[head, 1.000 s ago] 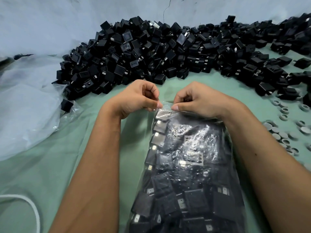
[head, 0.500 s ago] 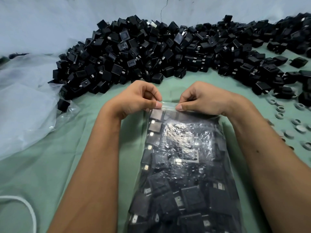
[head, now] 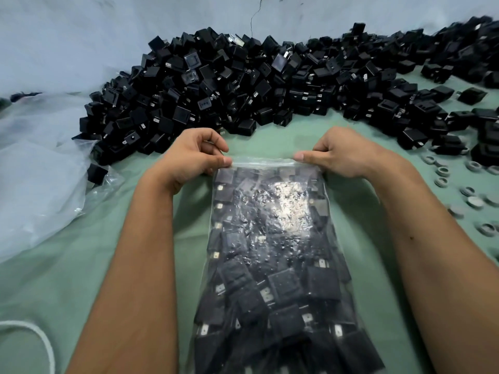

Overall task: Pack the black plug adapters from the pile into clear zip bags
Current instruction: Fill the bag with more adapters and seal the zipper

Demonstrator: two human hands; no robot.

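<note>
A clear zip bag (head: 272, 238) full of black plug adapters lies lengthwise on the green cloth between my forearms. My left hand (head: 189, 155) pinches the left end of the bag's zip strip between thumb and fingers. My right hand (head: 337, 152) pinches the right end of the same strip. The strip is stretched flat between the two hands. Beyond the hands a large pile of loose black plug adapters (head: 243, 85) runs across the back of the cloth from left to right.
A heap of clear plastic bags (head: 35, 168) lies at the left, with one adapter (head: 96, 173) on its edge. Several small grey rings and caps (head: 464, 190) are scattered at the right. A white cord (head: 40, 344) curves at the lower left. A pale wall stands behind the pile.
My hands have slid apart along the zip strip, from close together at its middle to its two ends. The bag's top now lies flat and stretched.
</note>
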